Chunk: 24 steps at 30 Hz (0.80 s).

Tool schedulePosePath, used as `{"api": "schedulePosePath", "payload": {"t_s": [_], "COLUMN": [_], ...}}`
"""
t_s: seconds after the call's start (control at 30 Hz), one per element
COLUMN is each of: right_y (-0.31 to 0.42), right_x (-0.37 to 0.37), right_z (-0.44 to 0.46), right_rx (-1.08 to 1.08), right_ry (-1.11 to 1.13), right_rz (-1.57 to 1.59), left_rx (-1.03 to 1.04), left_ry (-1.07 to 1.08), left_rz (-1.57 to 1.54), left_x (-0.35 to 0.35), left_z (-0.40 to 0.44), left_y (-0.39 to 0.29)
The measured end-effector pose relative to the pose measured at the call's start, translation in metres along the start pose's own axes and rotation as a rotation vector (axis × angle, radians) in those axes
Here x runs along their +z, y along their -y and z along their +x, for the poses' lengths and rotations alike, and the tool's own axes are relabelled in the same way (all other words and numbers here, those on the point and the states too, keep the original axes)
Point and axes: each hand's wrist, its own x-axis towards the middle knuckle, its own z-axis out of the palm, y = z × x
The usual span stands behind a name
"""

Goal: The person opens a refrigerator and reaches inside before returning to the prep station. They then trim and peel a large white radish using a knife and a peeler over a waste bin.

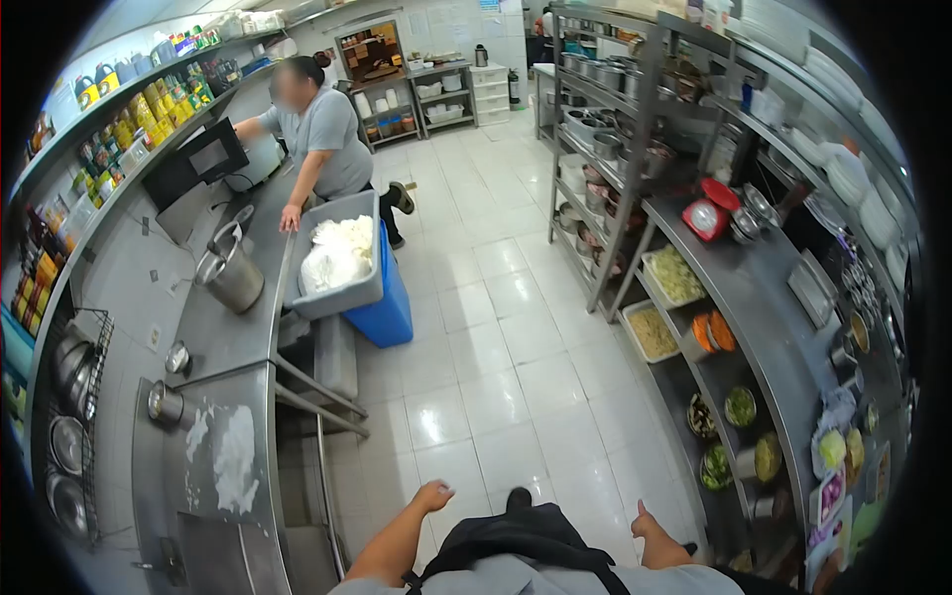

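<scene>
My left hand (433, 495) hangs in front of my dark apron (516, 540), over the white tiled floor, with nothing visible in it. Its fingers look loosely bent and a little apart. On the other side my right hand (646, 522) also hangs empty above the tiles, its thumb or a finger standing out from the rest. Neither hand touches a surface. Nearest on the left is a steel counter (253, 392) smeared with white foam or powder (236, 458). To the right stands a steel worktable (739, 288) with food containers on its lower shelves.
A co-worker (327, 124) leans on the left counter beside a grey tub (342, 293) of white contents, above a blue bin (385, 317). A large steel pot (233, 283) stands on that counter. Pot racks (600, 149) and a red scale (706, 216) are at right.
</scene>
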Motion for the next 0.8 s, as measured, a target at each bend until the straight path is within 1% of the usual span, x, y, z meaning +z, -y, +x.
{"api": "schedulePosePath", "payload": {"t_s": [0.03, 0.07, 0.1, 0.13, 0.17, 0.2, 0.23, 0.27, 0.3, 0.33, 0.37, 0.4, 0.43, 0.47, 0.5, 0.53, 0.57, 0.6, 0.63, 0.67, 0.7, 0.77, 0.8], "right_y": [0.023, 0.046, 0.075, 0.150, 0.182, 0.217, 0.253, 0.285, 0.318, 0.345, 0.372, 0.393, 0.405, 0.411, 0.421, 0.434, 0.441, 0.446, 0.452, 0.455, 0.460, 0.471, 0.479], "right_x": [-0.013, -0.027, -0.043, -0.087, -0.101, -0.112, -0.124, -0.141, -0.159, -0.170, -0.181, -0.189, -0.190, -0.188, -0.185, -0.189, -0.195, -0.196, -0.198, -0.202, -0.208, -0.222, -0.228], "right_z": [0.027, 0.056, 0.081, 0.052, 0.076, 0.100, 0.120, 0.137, 0.151, 0.158, 0.160, 0.164, 0.168, 0.171, 0.175, 0.176, 0.176, 0.174, 0.174, 0.177, 0.187, 0.211, 0.233], "right_rx": [-0.043, -0.092, -0.145, -0.090, -0.107, -0.257, -0.407, -0.410, -0.433, -0.449, -0.443, -0.381, -0.316, -0.313, -0.311, -0.301, -0.228, -0.151, -0.142, -0.076, -0.014, 0.164, 0.162], "right_ry": [0.019, 0.027, 0.018, 0.059, 0.058, -0.037, -0.134, -0.137, -0.097, -0.061, -0.086, -0.094, -0.090, -0.100, -0.155, -0.208, -0.185, -0.154, -0.149, -0.121, -0.099, -0.091, -0.095], "right_rz": [-0.068, -0.116, -0.144, -0.080, -0.112, -0.131, -0.140, -0.152, -0.041, 0.081, 0.096, 0.185, 0.270, 0.277, 0.159, 0.039, 0.005, -0.025, -0.011, 0.010, 0.031, 0.020, 0.035], "left_rx": [-0.047, -0.191, -0.458, -0.553, -0.590, -0.625, -0.759, -0.897, -1.034, -0.719, -0.344, -0.011, -0.572, -0.777, -0.788, -0.685, -0.460, -0.254, -0.110, -0.116, -0.040, 0.009, 0.020], "left_ry": [-0.017, -0.122, -0.094, -0.210, -0.161, -0.110, -0.075, -0.043, -0.013, 0.156, 0.252, 0.241, 0.290, 0.242, 0.192, 0.150, 0.207, 0.113, 0.050, 0.088, -0.081, -0.175, -0.178], "left_rz": [0.017, -0.033, -0.255, -0.296, -0.246, -0.196, -0.258, -0.316, -0.365, -0.186, 0.066, 0.260, -0.121, -0.292, -0.365, -0.365, -0.076, 0.094, 0.127, 0.083, 0.002, -0.104, -0.094], "left_x": [-0.010, -0.019, -0.032, -0.018, -0.023, -0.038, -0.043, -0.054, -0.065, -0.077, -0.096, -0.112, -0.123, -0.140, -0.163, -0.182, -0.214, -0.243, -0.273, -0.304, -0.328, -0.383, -0.410], "left_z": [0.002, -0.005, -0.007, -0.001, -0.009, -0.018, -0.013, -0.013, -0.015, 0.013, 0.038, 0.063, 0.108, 0.159, 0.213, 0.269, 0.322, 0.371, 0.419, 0.468, 0.510, 0.588, 0.617], "left_y": [0.030, 0.053, 0.076, 0.125, 0.148, 0.156, 0.162, 0.158, 0.152, 0.163, 0.166, 0.172, 0.157, 0.143, 0.126, 0.106, 0.085, 0.061, 0.036, 0.009, -0.016, -0.066, -0.086]}}
